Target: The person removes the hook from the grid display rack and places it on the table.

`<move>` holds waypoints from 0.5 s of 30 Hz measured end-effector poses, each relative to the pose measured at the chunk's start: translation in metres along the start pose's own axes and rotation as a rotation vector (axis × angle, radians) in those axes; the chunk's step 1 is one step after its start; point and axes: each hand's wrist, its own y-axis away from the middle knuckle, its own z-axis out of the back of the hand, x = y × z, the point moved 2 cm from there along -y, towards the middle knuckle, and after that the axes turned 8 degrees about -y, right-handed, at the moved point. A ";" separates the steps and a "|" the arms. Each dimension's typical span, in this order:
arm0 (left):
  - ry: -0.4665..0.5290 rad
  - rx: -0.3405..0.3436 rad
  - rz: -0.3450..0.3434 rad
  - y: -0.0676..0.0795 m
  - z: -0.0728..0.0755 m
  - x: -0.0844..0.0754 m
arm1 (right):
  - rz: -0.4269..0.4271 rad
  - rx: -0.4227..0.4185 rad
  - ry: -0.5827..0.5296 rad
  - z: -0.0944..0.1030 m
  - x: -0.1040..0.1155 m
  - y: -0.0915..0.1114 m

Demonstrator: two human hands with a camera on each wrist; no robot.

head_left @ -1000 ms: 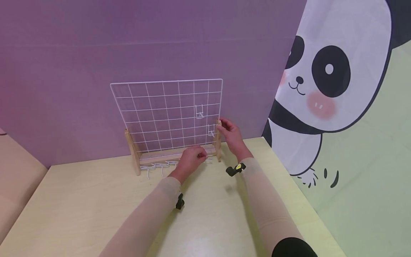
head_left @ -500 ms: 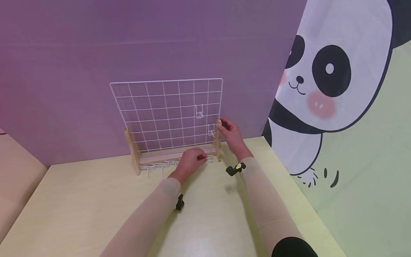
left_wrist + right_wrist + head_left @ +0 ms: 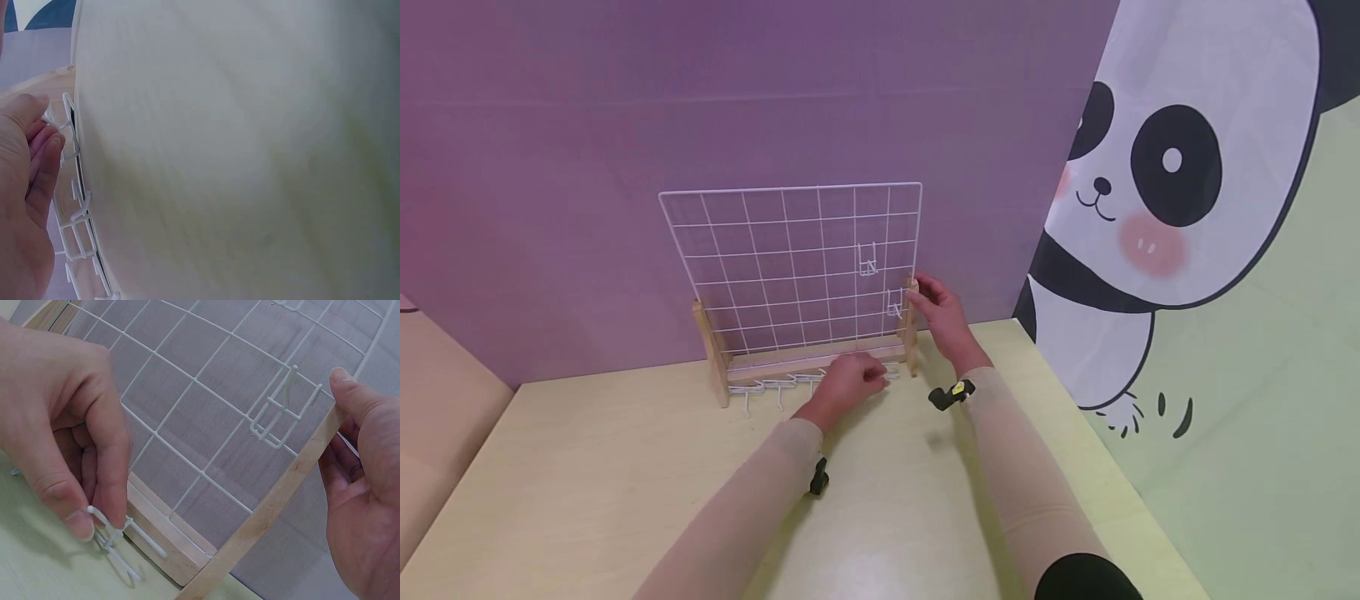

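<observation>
My left hand (image 3: 844, 390) is low in front of the wire rack. In the right wrist view its thumb and forefinger pinch the curved end of a white wire hook (image 3: 111, 540), prongs pointing down, near the wooden base bar. My right hand (image 3: 946, 323) grips the upper part of the right wooden upright (image 3: 269, 515), its thumb against the front and its fingers behind. The white grid panel (image 3: 775, 222) leans back between the two uprights. Two wire hooks hang on its right side, an upper hook (image 3: 867, 268) and a lower hook (image 3: 275, 415) beside the upright.
More loose white hooks (image 3: 775, 387) lie in a row on the pale table (image 3: 617, 467) along the base's front. A purple wall (image 3: 775, 100) rises behind the rack. At right is a wall with a panda picture (image 3: 1150, 183).
My left hand has lowered slightly toward me, still with the hook at its fingertips. The right hand stays on the upright, and the rack has not moved.
</observation>
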 end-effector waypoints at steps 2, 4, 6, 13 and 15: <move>-0.008 -0.001 -0.018 0.001 -0.001 0.000 | 0.002 0.002 -0.006 0.000 0.001 0.000; -0.014 -0.007 -0.033 0.001 -0.001 -0.001 | 0.005 0.004 -0.009 0.000 0.001 0.000; -0.012 -0.007 -0.039 0.001 -0.001 -0.002 | 0.009 0.008 -0.011 0.000 0.001 0.000; -0.024 0.013 -0.060 0.000 -0.002 -0.002 | 0.011 0.009 -0.013 0.001 -0.001 -0.001; -0.023 0.015 -0.069 0.000 -0.002 -0.003 | 0.014 0.010 -0.016 0.001 -0.001 -0.001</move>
